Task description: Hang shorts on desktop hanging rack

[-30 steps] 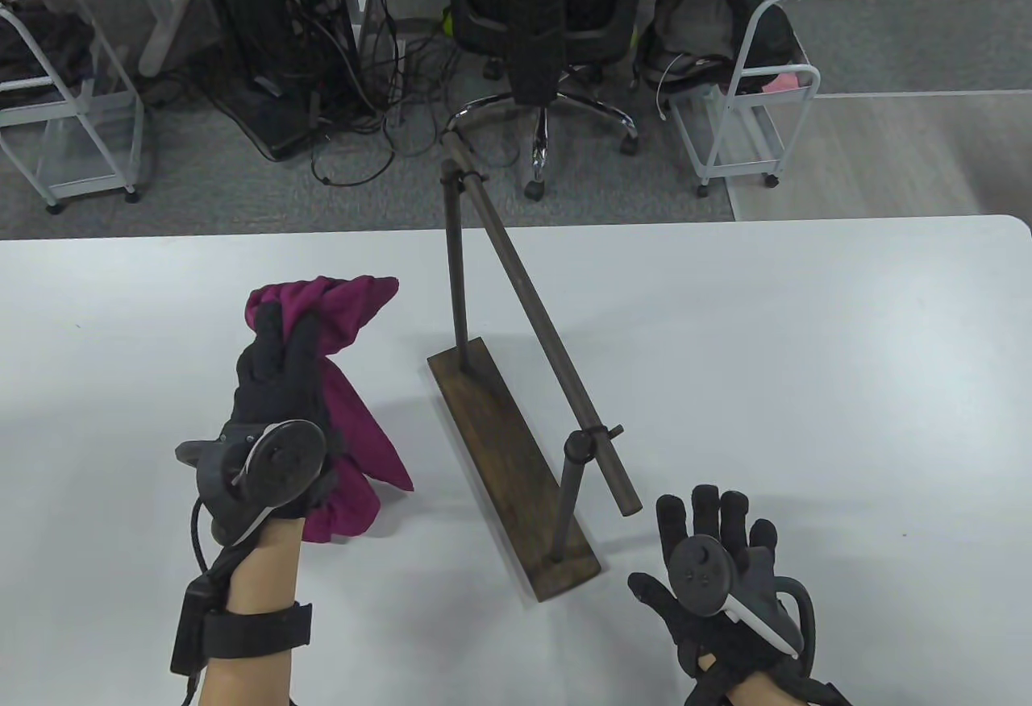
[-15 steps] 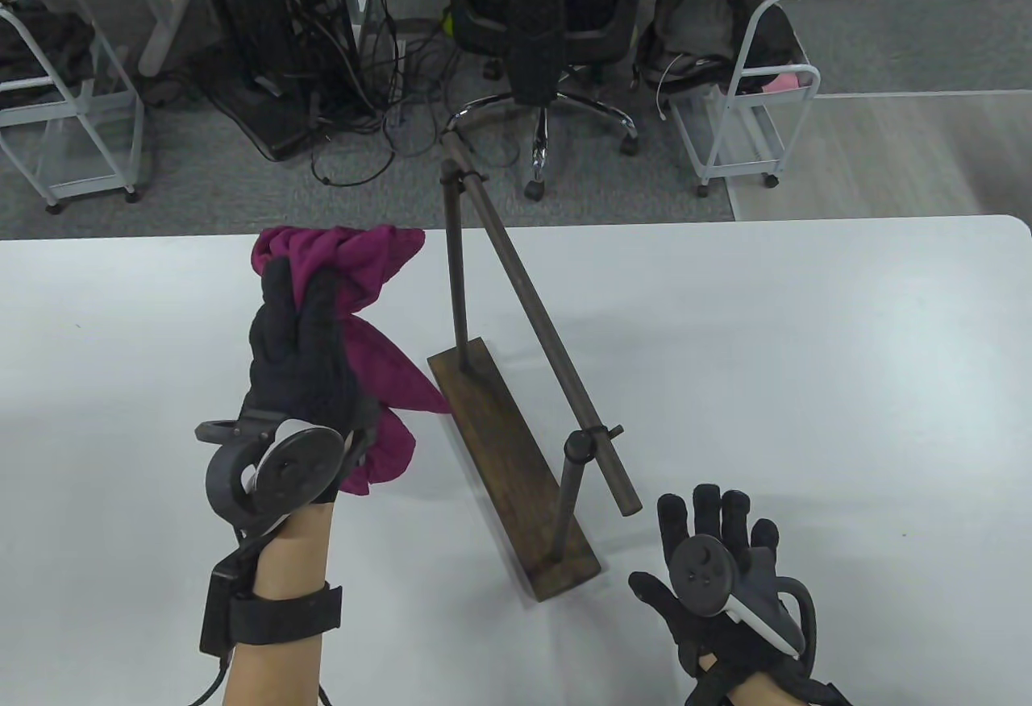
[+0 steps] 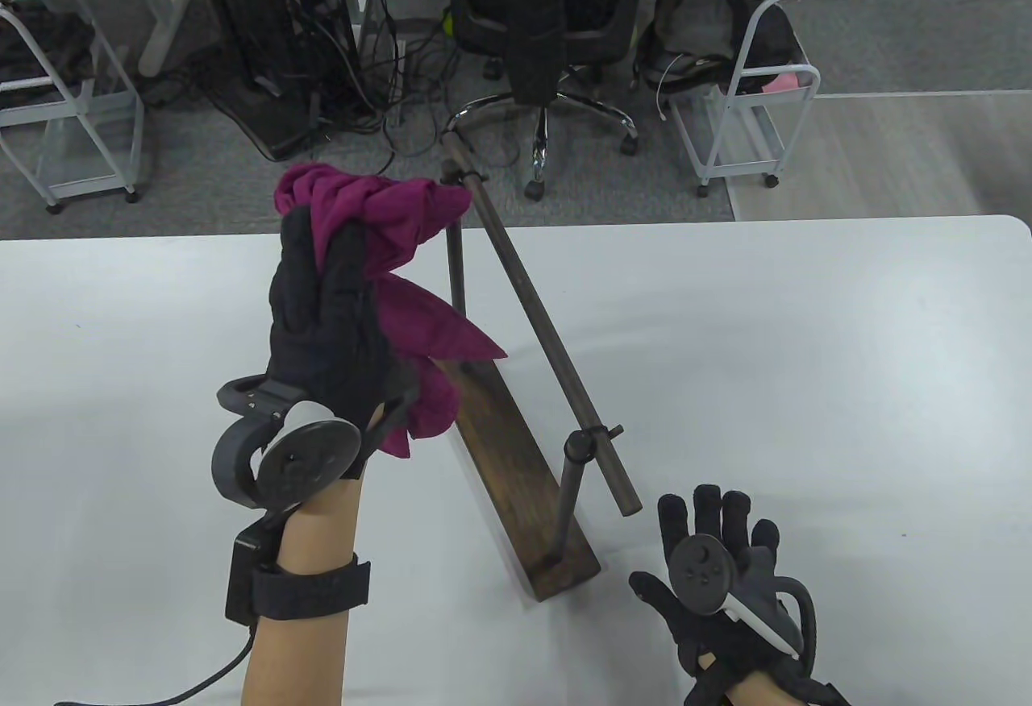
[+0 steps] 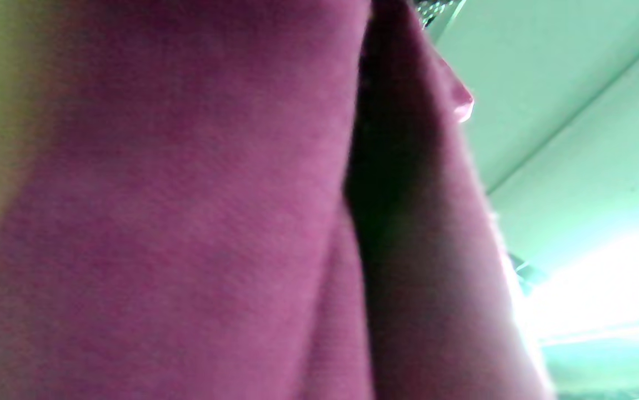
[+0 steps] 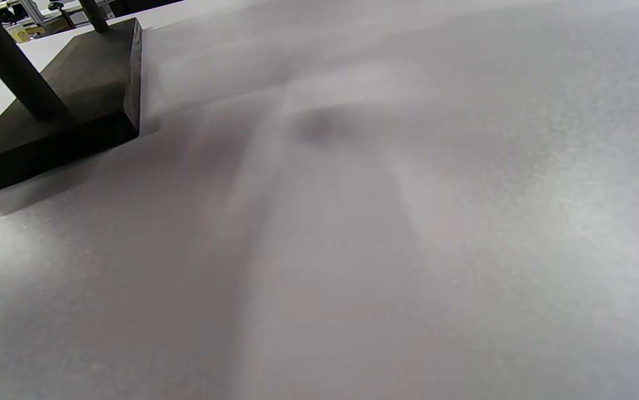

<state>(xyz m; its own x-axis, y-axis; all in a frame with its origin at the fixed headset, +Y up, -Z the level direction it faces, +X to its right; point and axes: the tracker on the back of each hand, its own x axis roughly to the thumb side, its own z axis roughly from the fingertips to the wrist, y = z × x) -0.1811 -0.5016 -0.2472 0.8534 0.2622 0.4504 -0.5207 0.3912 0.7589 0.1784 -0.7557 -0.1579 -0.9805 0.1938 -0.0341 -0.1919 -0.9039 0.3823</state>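
Observation:
My left hand (image 3: 322, 319) grips the bunched magenta shorts (image 3: 403, 271) and holds them up in the air, just left of the rack's far post. The cloth's top edge reaches the far end of the rail (image 3: 532, 319). The dark wooden hanging rack (image 3: 516, 464) stands on the table, its rail slanting from far left to near right. The shorts fill the left wrist view (image 4: 186, 222). My right hand (image 3: 709, 569) rests flat on the table with fingers spread, right of the rack's near end. The rack's base corner (image 5: 69, 116) shows in the right wrist view.
The white table (image 3: 806, 335) holds only the rack. Behind it on the floor stand an office chair (image 3: 548, 21), white wire carts (image 3: 750, 93) and tangled cables (image 3: 355, 93).
My left hand has lifted the shorts up and to the right, from low over the table to the rack's far post. My right hand has not moved.

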